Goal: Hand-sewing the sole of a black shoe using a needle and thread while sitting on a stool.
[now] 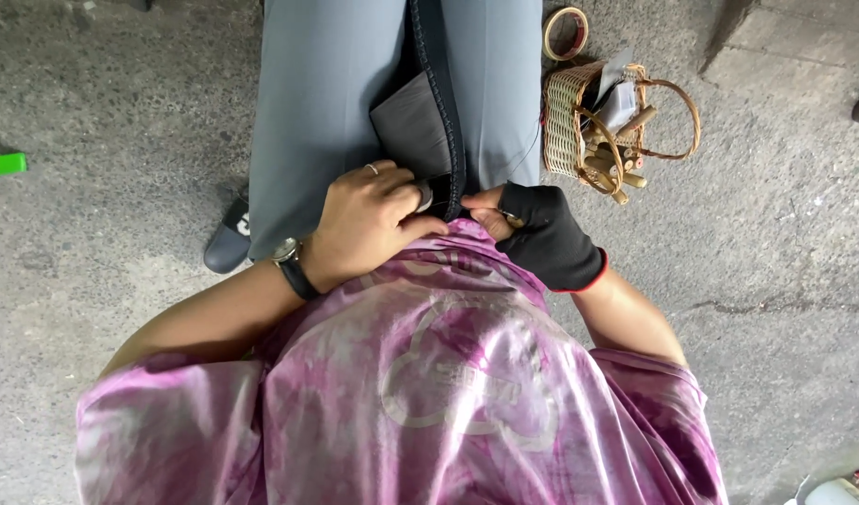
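I look down at my lap, with my pink tie-dye shirt low in the view and grey trousers (326, 84) above it. A dark braided strip (436, 65) runs along my lap beside a flat dark grey piece (412, 126). My left hand (368, 220), wearing a ring and a wristwatch, is closed on the strip's near end, with a small rounded dark part (425, 194) showing at the fingertips. My right hand (541, 234), in a black fingerless glove, pinches the same end from the other side. What lies between the fingertips is hidden.
A small wicker basket (565, 131) with handles holds several wooden-handled tools, to the right of my knee. A roll of tape (565, 33) lies beyond it. A black slipper (228, 241) is on my left foot, and a green object (1, 165) lies far left on the concrete floor.
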